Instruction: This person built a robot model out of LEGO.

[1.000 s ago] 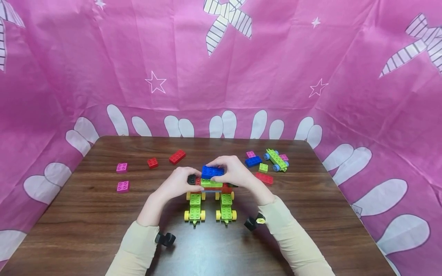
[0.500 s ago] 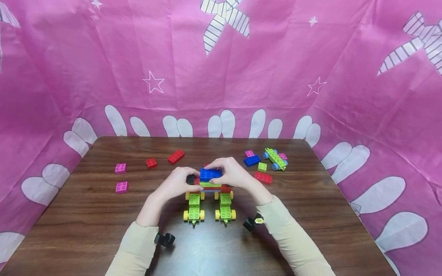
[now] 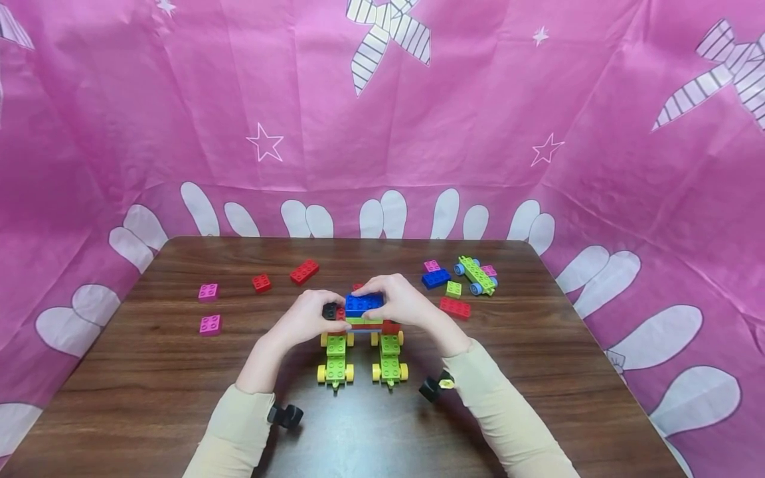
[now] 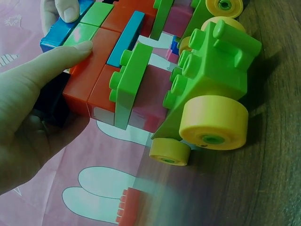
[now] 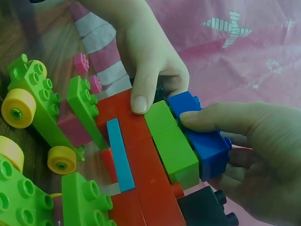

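My right hand (image 3: 399, 302) pinches a blue toy brick (image 3: 363, 305) between thumb and fingers. That brick lies along two lime green bricks (image 5: 173, 149), which top a layer of red bricks (image 5: 149, 172) in a built model. With the thumb on a red brick and the fingers behind, my left hand (image 3: 308, 312) grips the model's left end beside a black brick (image 3: 329, 311). Another black brick (image 5: 207, 207) shows at the other end in the right wrist view. Below, two lime green wheeled bases (image 3: 336, 366) with yellow wheels carry the model on the table.
Two pink bricks (image 3: 210, 324) and two red bricks (image 3: 305, 271) lie at the left and back of the brown table (image 3: 149, 372). On the right are a blue brick (image 3: 436, 278), a red brick (image 3: 455, 308), a small green brick (image 3: 453, 289) and a blue-wheeled green base (image 3: 477, 275).
My right hand has lowered the blue brick slightly, bringing it level over the green bricks. My left hand keeps its grip on the model, and the head view has shifted a little.
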